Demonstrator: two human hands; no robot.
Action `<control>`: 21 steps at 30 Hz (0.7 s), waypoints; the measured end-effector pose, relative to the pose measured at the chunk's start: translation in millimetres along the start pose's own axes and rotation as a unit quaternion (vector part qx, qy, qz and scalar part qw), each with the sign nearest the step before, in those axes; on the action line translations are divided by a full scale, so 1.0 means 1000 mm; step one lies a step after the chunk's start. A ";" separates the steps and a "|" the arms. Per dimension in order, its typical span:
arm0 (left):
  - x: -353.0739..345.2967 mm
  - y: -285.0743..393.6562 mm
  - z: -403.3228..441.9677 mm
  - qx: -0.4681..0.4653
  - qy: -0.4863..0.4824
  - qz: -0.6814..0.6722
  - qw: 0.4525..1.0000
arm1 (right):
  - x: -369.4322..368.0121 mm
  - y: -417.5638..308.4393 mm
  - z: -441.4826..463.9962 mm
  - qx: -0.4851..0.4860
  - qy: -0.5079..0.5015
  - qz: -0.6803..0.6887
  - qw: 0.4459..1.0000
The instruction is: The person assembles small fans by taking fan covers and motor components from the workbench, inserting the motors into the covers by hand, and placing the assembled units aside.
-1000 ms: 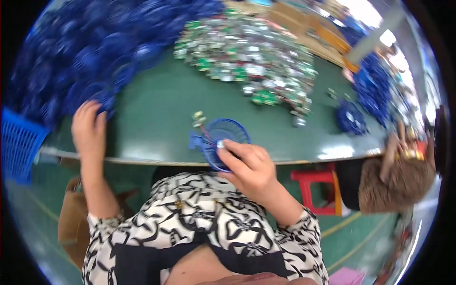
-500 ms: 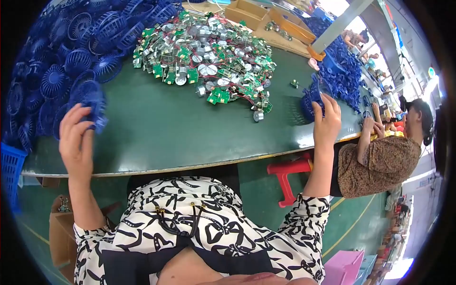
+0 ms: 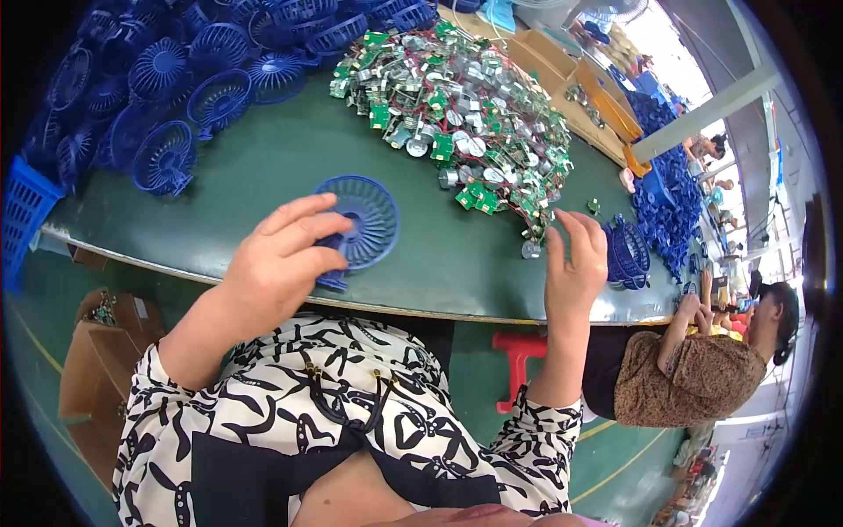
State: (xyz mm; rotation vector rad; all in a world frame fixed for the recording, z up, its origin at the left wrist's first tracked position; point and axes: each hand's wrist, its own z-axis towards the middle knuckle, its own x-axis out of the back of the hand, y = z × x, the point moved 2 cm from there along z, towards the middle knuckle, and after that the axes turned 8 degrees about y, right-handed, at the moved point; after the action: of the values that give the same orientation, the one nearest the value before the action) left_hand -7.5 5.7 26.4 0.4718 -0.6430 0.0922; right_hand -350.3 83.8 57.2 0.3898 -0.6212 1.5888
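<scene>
A round blue plastic fan guard with radial ribs is gripped by its near left side in my left hand, just over the green table. My right hand is raised at the near right tip of a heap of small motors with green circuit boards. Its thumb and fingers are apart, and I see nothing between them. Close to its left lies a silver motor. Just right of that hand, another blue slatted guard rests on the table.
Many blue guards are piled at the left, above a blue crate. Cardboard trays and a metal post stand behind the heap. A co-worker sits at the right near a red stool.
My left hand has brought a guard rightward from the pile. My right hand has let go of the other guard and moved left to the motor heap. The view has shifted.
</scene>
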 end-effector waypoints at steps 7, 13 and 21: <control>-0.006 0.003 -0.004 0.030 -0.057 0.018 0.998 | -0.037 -0.006 0.020 0.012 -0.035 0.028 0.999; -0.008 -0.004 -0.007 0.012 -0.015 0.006 1.000 | -0.035 -0.015 0.047 -0.013 0.029 0.133 0.991; -0.006 -0.003 -0.006 0.087 0.057 0.011 0.995 | -0.031 -0.034 0.032 -0.065 -0.036 0.156 0.985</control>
State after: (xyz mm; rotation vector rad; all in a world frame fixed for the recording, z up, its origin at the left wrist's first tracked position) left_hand -8.3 6.1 16.9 0.6219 -0.5308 0.1961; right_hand -316.3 41.5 69.8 0.2606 -0.8695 1.8249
